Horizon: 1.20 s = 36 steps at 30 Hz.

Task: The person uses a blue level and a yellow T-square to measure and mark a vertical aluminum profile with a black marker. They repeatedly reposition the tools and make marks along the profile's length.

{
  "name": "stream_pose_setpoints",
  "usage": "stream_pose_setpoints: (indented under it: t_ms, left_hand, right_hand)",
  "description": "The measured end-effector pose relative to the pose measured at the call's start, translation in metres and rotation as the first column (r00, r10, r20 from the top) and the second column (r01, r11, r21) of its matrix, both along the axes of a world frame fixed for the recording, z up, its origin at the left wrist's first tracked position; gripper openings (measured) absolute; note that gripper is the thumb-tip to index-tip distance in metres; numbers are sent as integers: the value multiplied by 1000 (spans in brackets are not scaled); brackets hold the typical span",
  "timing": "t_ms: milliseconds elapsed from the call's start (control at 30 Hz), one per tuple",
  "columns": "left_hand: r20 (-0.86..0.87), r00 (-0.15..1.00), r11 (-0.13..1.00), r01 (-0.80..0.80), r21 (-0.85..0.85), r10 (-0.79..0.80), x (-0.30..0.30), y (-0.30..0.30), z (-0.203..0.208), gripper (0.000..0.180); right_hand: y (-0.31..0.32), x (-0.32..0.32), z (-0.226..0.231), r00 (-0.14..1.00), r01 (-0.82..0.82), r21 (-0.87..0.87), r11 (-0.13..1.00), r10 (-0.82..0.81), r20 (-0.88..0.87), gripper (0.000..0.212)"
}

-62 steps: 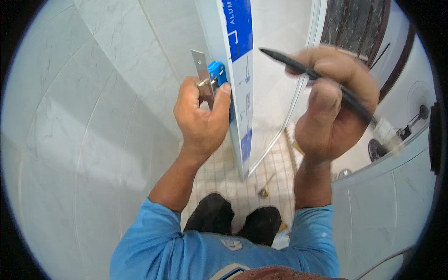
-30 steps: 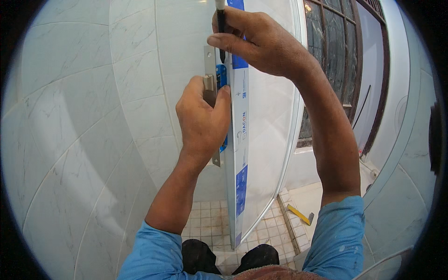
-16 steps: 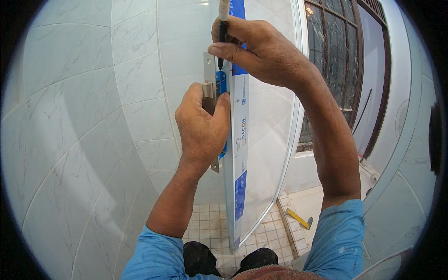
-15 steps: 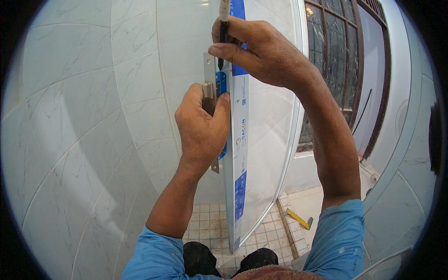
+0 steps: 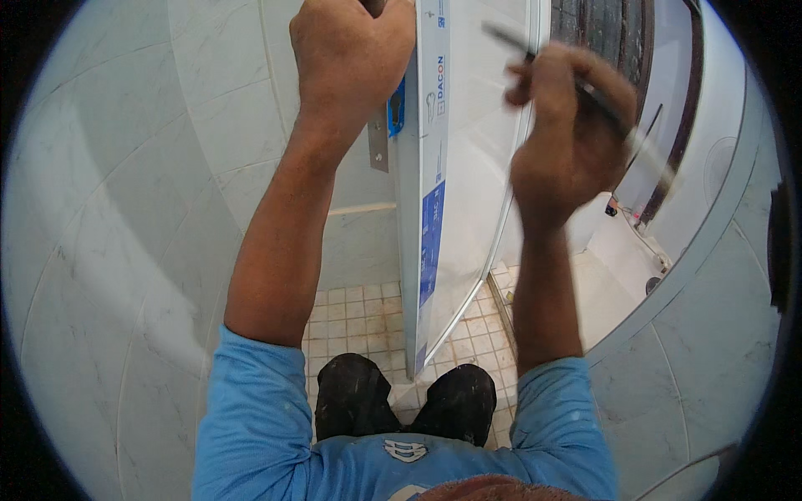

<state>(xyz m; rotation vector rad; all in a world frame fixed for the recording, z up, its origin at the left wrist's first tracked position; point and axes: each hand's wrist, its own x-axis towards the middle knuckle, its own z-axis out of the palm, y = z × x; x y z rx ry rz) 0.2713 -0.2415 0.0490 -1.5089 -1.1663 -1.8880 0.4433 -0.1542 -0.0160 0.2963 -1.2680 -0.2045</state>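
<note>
My left hand is closed around a mortise lock at the top of the view, held against the edge of a white door panel. Below my fingers show the lock's blue case with a keyhole-shaped opening and its metal faceplate; the upper part of the lock is hidden or out of view. My right hand, smeared by motion, is apart from the door on its right side. Its fingers grip a slim marker pen, dark at the front and pale at the rear.
The door edge carries blue and white protective film. Marbled wall tiles rise on the left, and small square tiles cover the floor around my knees. A dark-framed window and a raised ledge stand at right.
My right hand has drawn the marker pen away from the lock, down and to the right. The view has tilted down, so the lock and my left hand sit higher in the picture.
</note>
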Motion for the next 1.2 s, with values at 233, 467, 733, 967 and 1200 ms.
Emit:
stream_pose_setpoints:
  t_ms: [233, 467, 733, 967, 1200]
  left_hand:
    - [-89, 995, 994, -33, 101, 42, 4, 11, 7, 21]
    - [-125, 991, 991, -31, 132, 48, 12, 11, 11, 22]
    - [-113, 989, 993, -85, 81, 94, 22, 2, 11, 23]
    - [-112, 988, 990, -98, 101, 109, 26, 2, 12, 23]
    - [-125, 984, 989, -114, 91, 125, 29, 7, 15, 22]
  right_hand:
    - [-27, -84, -106, 992, 117, -132, 984, -121, -22, 20]
    - [-29, -81, -110, 978, 184, -135, 974, -195, -75, 21]
    - [-29, -79, -99, 958, 245, -59, 968, -251, -137, 26]
    - [-30, -75, -100, 960, 250, -68, 966, -257, -116, 19]
    - [-30, -72, -99, 954, 260, -81, 962, -269, -130, 18]
